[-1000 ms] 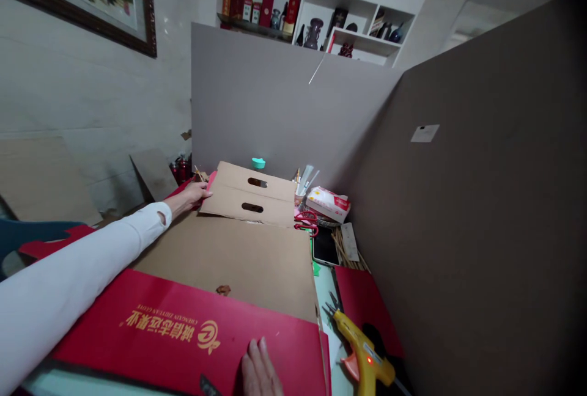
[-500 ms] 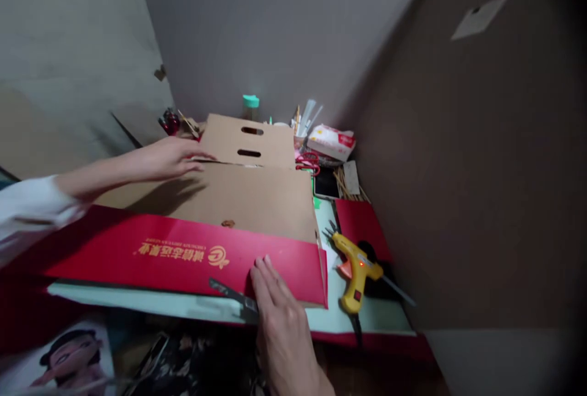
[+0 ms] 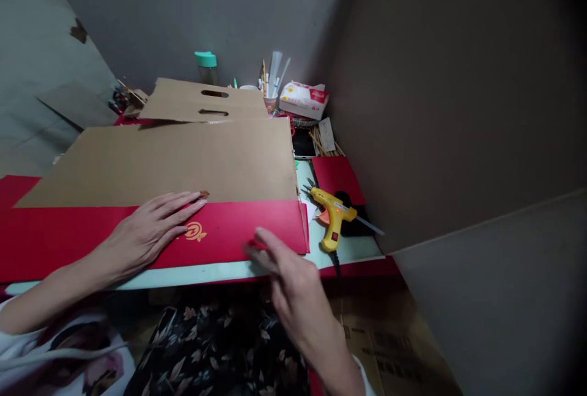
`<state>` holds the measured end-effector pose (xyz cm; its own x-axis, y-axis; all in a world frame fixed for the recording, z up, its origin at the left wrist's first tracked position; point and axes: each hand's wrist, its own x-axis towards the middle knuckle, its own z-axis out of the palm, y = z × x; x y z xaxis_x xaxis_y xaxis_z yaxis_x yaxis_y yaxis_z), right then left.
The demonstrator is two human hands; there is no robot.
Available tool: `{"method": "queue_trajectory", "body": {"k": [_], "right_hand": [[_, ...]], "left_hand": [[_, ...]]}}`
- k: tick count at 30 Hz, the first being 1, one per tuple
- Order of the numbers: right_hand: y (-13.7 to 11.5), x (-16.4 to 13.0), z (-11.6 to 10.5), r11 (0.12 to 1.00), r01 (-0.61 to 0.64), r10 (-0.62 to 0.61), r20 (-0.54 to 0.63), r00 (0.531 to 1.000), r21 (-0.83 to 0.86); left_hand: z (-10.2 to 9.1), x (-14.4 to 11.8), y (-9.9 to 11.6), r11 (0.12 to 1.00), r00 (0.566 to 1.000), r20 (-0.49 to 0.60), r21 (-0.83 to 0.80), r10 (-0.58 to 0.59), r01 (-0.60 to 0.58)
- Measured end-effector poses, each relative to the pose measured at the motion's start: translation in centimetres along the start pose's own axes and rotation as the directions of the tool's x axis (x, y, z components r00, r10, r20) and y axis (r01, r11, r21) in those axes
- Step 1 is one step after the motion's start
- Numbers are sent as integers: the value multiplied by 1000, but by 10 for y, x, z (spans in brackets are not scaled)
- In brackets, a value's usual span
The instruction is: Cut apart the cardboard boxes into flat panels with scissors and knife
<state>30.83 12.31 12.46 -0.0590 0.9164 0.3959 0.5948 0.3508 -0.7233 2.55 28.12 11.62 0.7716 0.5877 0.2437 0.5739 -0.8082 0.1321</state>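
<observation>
A large flattened cardboard box lies brown side up across the table. Along its near edge runs a red printed flap with gold lettering and a logo. My left hand rests flat on this flap, fingers stretched, partly covering the print. Its fingertips reach a small brown scrap on the cardboard. My right hand is closed around a utility knife, smeared by motion, just over the flap's near edge. At the back, a cardboard panel with two handle slots stands slightly raised.
To the right, a yellow glue gun with a glue stick in it lies near a red card piece. Behind are a tissue pack, a cup with sticks, a dark-screened phone and a green-lidded bottle. A wall borders the right.
My left hand has come down from the back of the cardboard onto the red flap. My right hand has lifted off the flap with the knife. The view has shifted.
</observation>
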Motion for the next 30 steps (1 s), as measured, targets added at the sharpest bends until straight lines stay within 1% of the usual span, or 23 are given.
{"method": "queue_trajectory", "body": {"k": [1, 2, 4, 6, 9, 11, 13, 15, 18, 20, 22, 25, 27, 30], "right_hand": [[3, -5, -7, 993, -102, 104, -40, 994, 62], [6, -9, -13, 971, -209, 217, -60, 974, 116], [10, -19, -24, 901, -389, 408, -71, 910, 190], [14, -29, -31, 846, -477, 504, -68, 861, 238], [18, -44, -36, 797, -538, 570, -49, 820, 276], [19, -54, -38, 759, -572, 601, 5, 800, 310], [18, -62, -39, 723, -593, 605, 89, 791, 355], [17, -67, -39, 697, -605, 583, 188, 791, 384], [14, -70, -37, 705, -625, 548, 301, 780, 335], [12, -71, -36, 723, -638, 555, 327, 765, 264], [11, -72, -34, 730, -646, 571, 320, 756, 223], [7, -70, -36, 720, -652, 557, 363, 747, 237], [3, -68, -39, 725, -639, 529, 385, 756, 258], [-1, -67, -41, 750, -606, 514, 343, 786, 265]], "left_hand": [[2, -1, -1, 1000, 1000, 2, 11, 20, -20], [3, -1, -2, 999, 999, 7, 20, 42, -42], [7, -2, -5, 996, 996, 18, 35, 85, -86], [11, -3, -8, 993, 993, 43, 40, 114, -115], [13, -3, -10, 993, 990, 91, 22, 111, -113], [12, -3, -9, 994, 991, 91, 29, 102, -105], [9, -3, -7, 992, 993, 46, 53, 109, -112], [6, -2, -4, 989, 992, 1, 76, 126, -126], [3, 0, -1, 983, 988, -8, 99, 156, -154], [2, 0, 2, 981, 987, -16, 108, 162, -160], [1, -1, 4, 982, 985, -53, 101, 165, -160], [0, -1, 6, 984, 979, -110, 66, 169, -162], [-2, 0, 8, 987, 978, -134, 23, 162, -161], [-4, 9, 11, 993, 988, -116, -52, 103, -110]]}}
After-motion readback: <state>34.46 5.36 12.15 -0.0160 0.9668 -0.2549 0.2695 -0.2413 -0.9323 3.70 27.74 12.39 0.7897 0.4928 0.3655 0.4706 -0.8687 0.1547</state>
